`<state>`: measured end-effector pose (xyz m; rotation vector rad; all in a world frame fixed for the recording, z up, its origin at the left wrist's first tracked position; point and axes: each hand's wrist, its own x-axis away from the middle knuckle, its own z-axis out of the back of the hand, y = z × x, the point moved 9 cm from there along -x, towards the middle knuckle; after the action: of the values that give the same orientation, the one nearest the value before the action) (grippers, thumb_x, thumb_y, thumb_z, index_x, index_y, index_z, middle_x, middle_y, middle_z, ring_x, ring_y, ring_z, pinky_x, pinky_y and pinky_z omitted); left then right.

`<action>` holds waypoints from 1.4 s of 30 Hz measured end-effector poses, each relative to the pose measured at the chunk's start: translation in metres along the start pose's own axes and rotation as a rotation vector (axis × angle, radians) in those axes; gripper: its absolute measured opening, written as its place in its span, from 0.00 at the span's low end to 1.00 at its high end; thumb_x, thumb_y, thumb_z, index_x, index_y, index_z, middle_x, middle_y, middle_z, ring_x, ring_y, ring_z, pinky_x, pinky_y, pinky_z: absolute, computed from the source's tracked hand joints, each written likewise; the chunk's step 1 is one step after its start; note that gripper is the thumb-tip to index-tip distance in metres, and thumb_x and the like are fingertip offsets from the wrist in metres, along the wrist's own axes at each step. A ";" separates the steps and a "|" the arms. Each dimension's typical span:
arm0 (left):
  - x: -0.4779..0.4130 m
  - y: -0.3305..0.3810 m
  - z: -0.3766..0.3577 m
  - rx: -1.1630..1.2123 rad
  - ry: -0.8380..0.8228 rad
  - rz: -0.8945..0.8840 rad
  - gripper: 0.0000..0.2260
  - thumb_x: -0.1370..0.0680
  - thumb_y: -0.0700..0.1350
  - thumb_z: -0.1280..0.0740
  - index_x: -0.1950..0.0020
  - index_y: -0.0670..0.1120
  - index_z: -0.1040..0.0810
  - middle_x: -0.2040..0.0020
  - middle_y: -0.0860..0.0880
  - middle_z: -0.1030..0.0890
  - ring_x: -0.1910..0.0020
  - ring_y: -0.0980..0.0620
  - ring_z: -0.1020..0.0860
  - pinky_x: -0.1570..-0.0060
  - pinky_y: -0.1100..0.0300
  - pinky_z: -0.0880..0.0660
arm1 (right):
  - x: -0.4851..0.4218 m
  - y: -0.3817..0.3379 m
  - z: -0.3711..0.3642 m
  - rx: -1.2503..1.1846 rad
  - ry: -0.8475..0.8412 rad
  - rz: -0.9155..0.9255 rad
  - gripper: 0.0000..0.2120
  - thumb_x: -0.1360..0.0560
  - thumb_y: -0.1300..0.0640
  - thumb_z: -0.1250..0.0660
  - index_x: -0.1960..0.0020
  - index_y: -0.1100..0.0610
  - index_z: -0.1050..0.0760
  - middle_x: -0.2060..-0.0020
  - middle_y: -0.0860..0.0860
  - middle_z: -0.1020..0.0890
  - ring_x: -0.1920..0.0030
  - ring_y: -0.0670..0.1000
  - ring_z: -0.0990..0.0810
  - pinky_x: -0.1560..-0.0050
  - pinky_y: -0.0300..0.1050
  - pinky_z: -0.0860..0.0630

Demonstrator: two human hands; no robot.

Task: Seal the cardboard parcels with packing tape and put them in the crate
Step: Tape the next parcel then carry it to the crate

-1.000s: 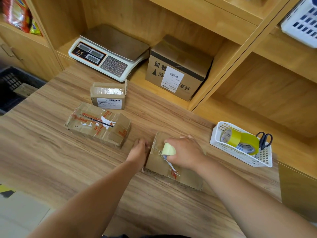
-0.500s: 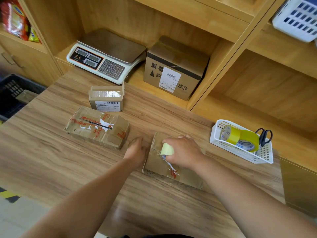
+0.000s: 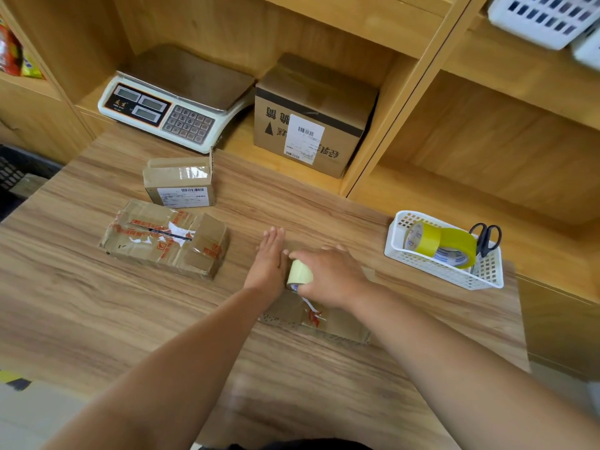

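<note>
The left hand (image 3: pixel 268 258) lies flat, its fingers (image 3: pixel 274 237) straight and close together, at the left end of a small cardboard parcel (image 3: pixel 344 323) on the counter (image 3: pixel 97 303). The right hand (image 3: pixel 334 274) has its fingers curled round a pale tape roll (image 3: pixel 300 271) on top of the parcel. Both hands hide most of the parcel. The dark crate (image 3: pixel 13 170) is cut off at the left edge.
</note>
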<state>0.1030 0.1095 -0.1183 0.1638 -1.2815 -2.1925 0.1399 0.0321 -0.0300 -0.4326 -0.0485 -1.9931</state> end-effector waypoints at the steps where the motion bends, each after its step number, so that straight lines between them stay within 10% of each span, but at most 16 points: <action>1: -0.001 0.000 0.000 -0.008 0.005 -0.002 0.22 0.16 0.42 0.50 0.22 0.44 0.49 0.21 0.45 0.52 0.23 0.49 0.57 0.26 0.57 0.59 | 0.001 0.001 0.001 -0.019 0.006 0.013 0.26 0.27 0.41 0.35 0.31 0.43 0.36 0.38 0.46 0.23 0.38 0.52 0.27 0.39 0.49 0.40; 7: 0.001 0.000 -0.001 -0.062 0.028 0.013 0.22 0.16 0.43 0.50 0.22 0.46 0.48 0.21 0.46 0.52 0.23 0.50 0.58 0.28 0.59 0.62 | 0.018 0.025 0.007 0.041 0.073 0.031 0.24 0.28 0.33 0.38 0.46 0.51 0.30 0.49 0.49 0.19 0.47 0.52 0.22 0.44 0.47 0.38; 29: 0.003 0.002 -0.006 -0.161 0.010 0.045 0.22 0.16 0.45 0.52 0.21 0.48 0.49 0.21 0.49 0.51 0.23 0.52 0.58 0.25 0.57 0.60 | 0.111 0.129 0.021 0.122 0.097 -0.104 0.25 0.30 0.27 0.43 0.50 0.48 0.31 0.55 0.45 0.21 0.52 0.49 0.23 0.47 0.45 0.38; 42: 0.004 0.003 -0.007 -0.178 0.008 0.045 0.22 0.16 0.46 0.51 0.21 0.48 0.49 0.21 0.48 0.50 0.23 0.52 0.58 0.25 0.57 0.60 | 0.118 0.132 -0.010 0.301 0.018 -0.077 0.16 0.24 0.49 0.40 0.41 0.56 0.35 0.48 0.52 0.24 0.45 0.53 0.26 0.42 0.46 0.40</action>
<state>0.1041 0.1013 -0.1188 0.0732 -1.0687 -2.2513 0.2080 -0.1317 -0.0216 -0.2210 -0.3541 -2.0231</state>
